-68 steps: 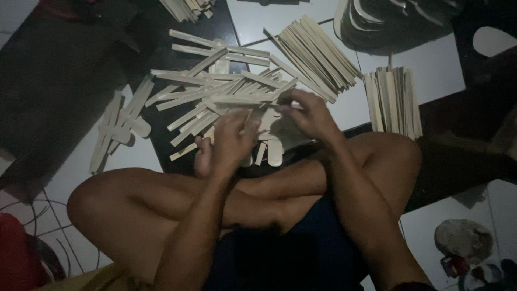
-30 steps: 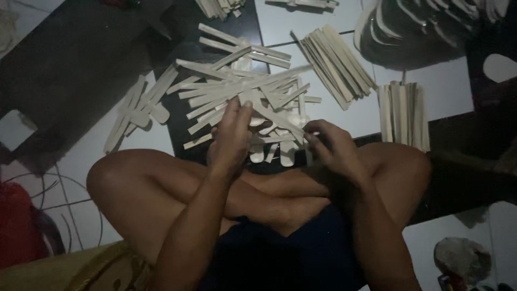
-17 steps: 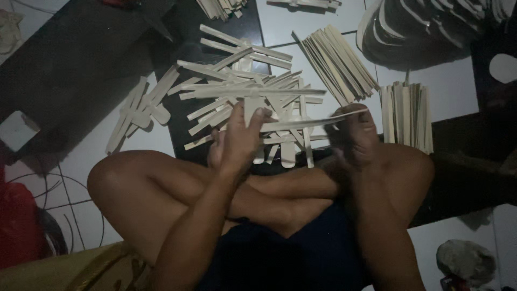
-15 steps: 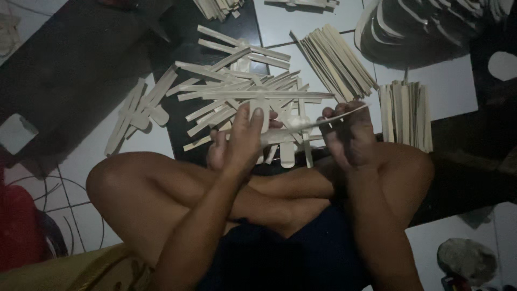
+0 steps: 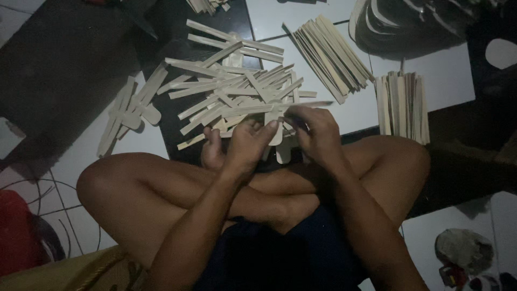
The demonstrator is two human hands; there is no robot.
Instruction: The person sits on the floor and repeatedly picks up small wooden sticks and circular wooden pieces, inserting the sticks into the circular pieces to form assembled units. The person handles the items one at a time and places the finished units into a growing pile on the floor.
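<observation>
Left hand (image 5: 249, 145): fingers pinched on wooden stick (image 5: 269, 108)
Right hand (image 5: 318, 132): closed on same stick
Loose pile (image 5: 226, 89): just beyond hands, on floor (image 5: 441, 70)
Neat bundle (image 5: 403, 105): right, well apart

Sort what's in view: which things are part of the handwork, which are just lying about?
In hand: left hand, right hand, thin wooden stick, loose stick pile.
Lying about: neat stick bundle, upright stick stack, paddle-shaped pieces, red object.

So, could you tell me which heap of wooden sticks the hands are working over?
The loose, criss-crossed pile right before both hands; the fanned bundle and the squared stack lie tidy, farther right.
</observation>
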